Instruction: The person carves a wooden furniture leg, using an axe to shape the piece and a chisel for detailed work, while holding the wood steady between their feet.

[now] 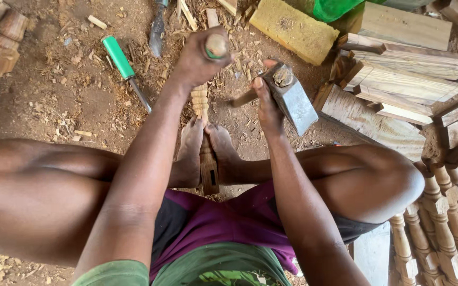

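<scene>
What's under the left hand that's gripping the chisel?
Below the left hand a carved wooden spindle lies on the chip-strewn ground, clamped between both feet. The chisel blade is hidden by the hand.

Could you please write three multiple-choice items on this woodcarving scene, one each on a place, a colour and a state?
1. Where is the carved wooden post?
A. Clamped between the feet
B. On the plank pile
C. On the sponge

2. What colour is the handle of the chisel lying on the ground?
A. Red
B. Green
C. Black

3. What is the right hand doing?
A. Resting open
B. Gripping a hammer
C. Holding a plank

A: both feet press its sides.
B: it is bright green.
B: its fingers wrap the handle.
</scene>
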